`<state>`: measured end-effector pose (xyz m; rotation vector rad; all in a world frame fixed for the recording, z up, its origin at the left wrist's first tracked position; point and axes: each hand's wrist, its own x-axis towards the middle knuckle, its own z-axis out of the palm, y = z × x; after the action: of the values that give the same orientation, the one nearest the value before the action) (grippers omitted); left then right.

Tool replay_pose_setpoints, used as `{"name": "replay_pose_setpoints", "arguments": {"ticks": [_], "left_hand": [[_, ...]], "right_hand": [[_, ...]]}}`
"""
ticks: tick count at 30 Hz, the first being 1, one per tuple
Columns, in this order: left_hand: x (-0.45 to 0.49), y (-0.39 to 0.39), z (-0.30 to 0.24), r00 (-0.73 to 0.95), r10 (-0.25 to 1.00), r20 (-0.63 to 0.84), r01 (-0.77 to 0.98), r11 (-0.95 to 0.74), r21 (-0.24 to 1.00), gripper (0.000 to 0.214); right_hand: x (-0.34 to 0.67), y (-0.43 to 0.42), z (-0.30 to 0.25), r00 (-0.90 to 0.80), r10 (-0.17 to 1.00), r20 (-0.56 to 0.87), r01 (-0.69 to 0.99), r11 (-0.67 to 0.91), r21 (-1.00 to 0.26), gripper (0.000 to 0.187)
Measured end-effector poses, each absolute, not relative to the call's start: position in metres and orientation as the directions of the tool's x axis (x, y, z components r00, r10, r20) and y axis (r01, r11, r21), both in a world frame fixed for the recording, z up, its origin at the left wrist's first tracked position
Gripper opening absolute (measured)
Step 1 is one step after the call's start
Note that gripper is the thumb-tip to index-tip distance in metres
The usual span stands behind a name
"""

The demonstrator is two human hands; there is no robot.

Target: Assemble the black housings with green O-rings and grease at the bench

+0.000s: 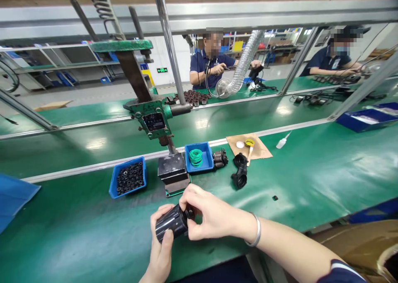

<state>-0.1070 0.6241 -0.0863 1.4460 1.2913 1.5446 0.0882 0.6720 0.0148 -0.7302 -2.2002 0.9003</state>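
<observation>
My left hand (pixel 161 243) is wrapped round a glossy black cylindrical part (pixel 172 224), held over the near edge of the green bench (pixel 77 216). My right hand (pixel 207 214), with a silver bracelet on its wrist, is closed in a pinch on the part's right end, where a small black piece (pixel 188 213) sits between the fingertips. Just beyond my hands stands a hand press (pixel 172 171) with a black block base.
A blue bin of small black rings (pixel 129 178) sits left of the press, a blue bin of green O-rings (pixel 197 156) right of it. Black fittings (pixel 240 171), brown paper (pixel 248 147) with a grease tin and a squeeze bottle (pixel 282 141) lie further right. Two people work across the belt.
</observation>
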Motion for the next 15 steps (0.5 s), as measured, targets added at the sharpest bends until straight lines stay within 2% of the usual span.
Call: {"name": "replay_pose_setpoints", "arguments": {"ticks": [3, 5, 7, 10, 13, 15], "left_hand": [[-0.118, 0.640, -0.091, 0.021, 0.964, 0.264, 0.150, -0.264, 0.953, 0.052], [-0.120, 0.649, -0.094, 0.144, 0.970, 0.194, 0.192, -0.220, 0.956, 0.064], [-0.117, 0.654, -0.098, 0.186, 0.967, 0.176, 0.276, -0.224, 0.935, 0.071], [-0.108, 0.652, -0.106, 0.181, 0.956, 0.230, 0.361, -0.282, 0.889, 0.059], [-0.099, 0.648, -0.109, 0.156, 0.973, 0.171, 0.349, -0.217, 0.912, 0.058], [-0.095, 0.648, -0.110, 0.121, 0.983, 0.141, 0.333, -0.174, 0.927, 0.057]], "right_hand": [[0.089, 0.679, 0.030, -0.749, 0.586, 0.308, 0.406, 0.774, -0.486, 0.025], [0.084, 0.685, 0.026, -0.823, 0.514, 0.242, 0.445, 0.848, -0.289, 0.020], [0.078, 0.689, 0.019, -0.871, 0.465, 0.156, 0.444, 0.883, -0.152, 0.016], [0.069, 0.696, 0.020, -0.890, 0.446, 0.093, 0.439, 0.894, -0.093, 0.021], [0.056, 0.703, 0.033, -0.861, 0.458, 0.220, 0.446, 0.889, -0.106, 0.036], [0.042, 0.705, 0.031, -0.863, 0.421, 0.281, 0.406, 0.907, -0.110, 0.049]]}}
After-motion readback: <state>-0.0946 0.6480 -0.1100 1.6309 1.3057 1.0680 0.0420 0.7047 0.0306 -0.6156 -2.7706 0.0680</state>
